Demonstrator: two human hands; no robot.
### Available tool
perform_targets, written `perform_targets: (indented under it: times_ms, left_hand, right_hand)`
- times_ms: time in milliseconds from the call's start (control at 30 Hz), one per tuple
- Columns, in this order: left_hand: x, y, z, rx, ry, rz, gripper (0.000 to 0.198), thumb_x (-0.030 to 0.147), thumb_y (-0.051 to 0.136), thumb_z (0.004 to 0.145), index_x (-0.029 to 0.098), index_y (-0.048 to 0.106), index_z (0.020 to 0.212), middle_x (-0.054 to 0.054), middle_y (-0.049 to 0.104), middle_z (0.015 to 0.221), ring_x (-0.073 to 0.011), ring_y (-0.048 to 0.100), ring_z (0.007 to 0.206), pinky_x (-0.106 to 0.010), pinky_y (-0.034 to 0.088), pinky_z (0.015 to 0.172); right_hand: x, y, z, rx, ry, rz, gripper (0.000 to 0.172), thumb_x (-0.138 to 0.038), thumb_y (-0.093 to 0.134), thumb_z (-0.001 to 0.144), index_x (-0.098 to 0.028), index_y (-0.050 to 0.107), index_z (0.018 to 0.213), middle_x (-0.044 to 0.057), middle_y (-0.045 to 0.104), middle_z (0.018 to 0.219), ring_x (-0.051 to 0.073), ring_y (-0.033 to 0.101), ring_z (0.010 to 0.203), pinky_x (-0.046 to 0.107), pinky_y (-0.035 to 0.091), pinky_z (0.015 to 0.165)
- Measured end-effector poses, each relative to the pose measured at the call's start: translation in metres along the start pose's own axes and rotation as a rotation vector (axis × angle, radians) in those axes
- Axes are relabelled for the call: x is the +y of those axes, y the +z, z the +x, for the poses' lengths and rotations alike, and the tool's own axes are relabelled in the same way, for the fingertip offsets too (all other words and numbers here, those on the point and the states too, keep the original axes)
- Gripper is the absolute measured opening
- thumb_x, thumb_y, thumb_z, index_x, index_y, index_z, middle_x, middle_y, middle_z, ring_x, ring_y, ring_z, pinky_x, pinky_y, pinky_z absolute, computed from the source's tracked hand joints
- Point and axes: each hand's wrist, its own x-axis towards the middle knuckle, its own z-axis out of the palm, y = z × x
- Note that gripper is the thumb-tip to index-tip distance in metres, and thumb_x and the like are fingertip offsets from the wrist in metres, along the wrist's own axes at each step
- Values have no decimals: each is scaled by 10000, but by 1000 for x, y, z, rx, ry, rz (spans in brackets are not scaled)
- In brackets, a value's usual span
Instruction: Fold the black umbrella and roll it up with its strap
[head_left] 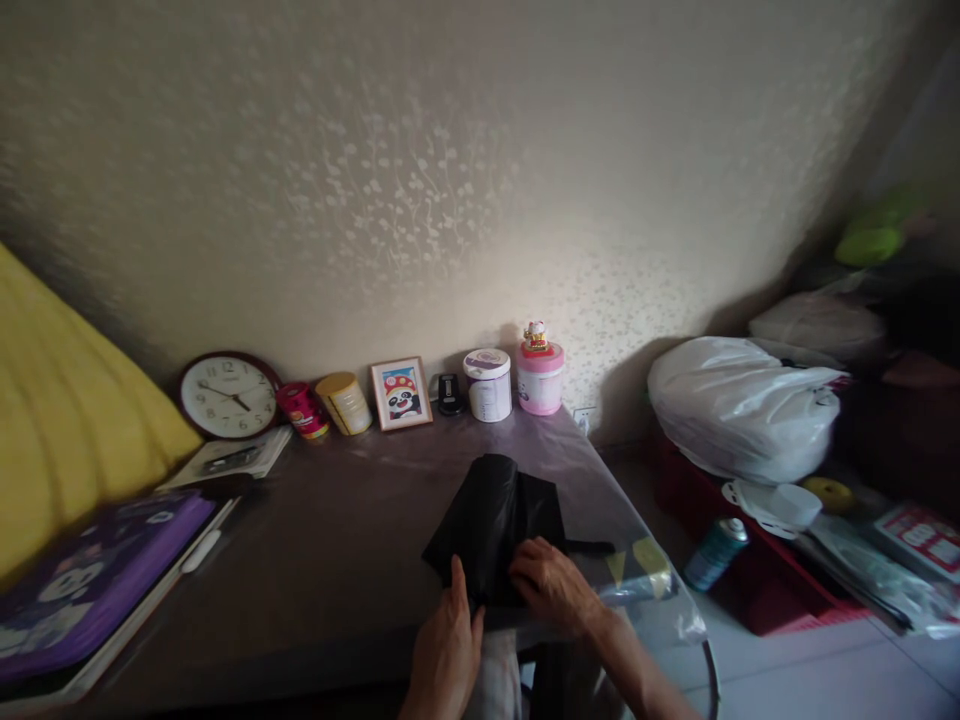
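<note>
A black umbrella (480, 520), its loose fabric partly folded, lies near the front edge of the table. A dark strap (590, 547) sticks out on its right side. My left hand (448, 640) rests against the near left part of the fabric, its visible fingers stretched out and the thumb apart. On the right side, my right hand (555, 585) has its fingers curled into the black fabric, gripping it. The fingertips of that hand are partly hidden in the folds.
Along the wall stand a clock (229, 396), a framed panda picture (401, 394), a white tub (488, 386) and a pink tub (541, 380). A purple folder (112, 570) lies left. Right of the table are a spray can (715, 555) and a red basket (780, 600) under a white bag (742, 405).
</note>
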Motion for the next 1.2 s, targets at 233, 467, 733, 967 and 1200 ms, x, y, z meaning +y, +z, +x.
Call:
perform_targets:
  times_ms: [233,467,733,967,1200]
  left_hand:
    - [-1,-1,0,4,-9,-7,519,180,396,892,37,280,1377,-165,658,1075,-190,662,907,-231,515,719]
    - [1,1,1,-14,-9,-3,513,169,348,892,41,268,1383,-173,641,1114,-195,652,914,-269,516,747]
    - [3,-3,1,-28,-17,1,513,160,355,903,11,245,1381,-183,617,1157,-186,648,932,-252,514,756]
    - [1,2,1,7,-4,8,502,166,368,891,45,291,1372,-161,641,1120,-181,655,923,-227,517,710]
    - [3,-2,1,-30,-35,-19,524,146,385,885,47,266,1385,-164,640,1119,-181,658,906,-230,508,722]
  right_hand:
    - [16,-28,-10,96,251,198,236,-278,426,849,-231,657,836,7,670,803,147,620,744,231,440,674]
    - [66,-5,-3,404,624,54,289,-326,493,776,-191,594,1009,52,665,793,208,638,772,306,453,729]
    - [56,-4,-1,454,681,344,382,-402,513,677,-161,627,951,7,616,637,187,600,616,285,441,599]
    - [43,-6,2,458,630,340,416,-442,484,708,-161,625,980,-2,588,605,174,561,562,279,418,558]
    - [41,-11,16,397,607,373,406,-404,544,659,-174,643,979,24,638,679,212,604,666,312,444,638]
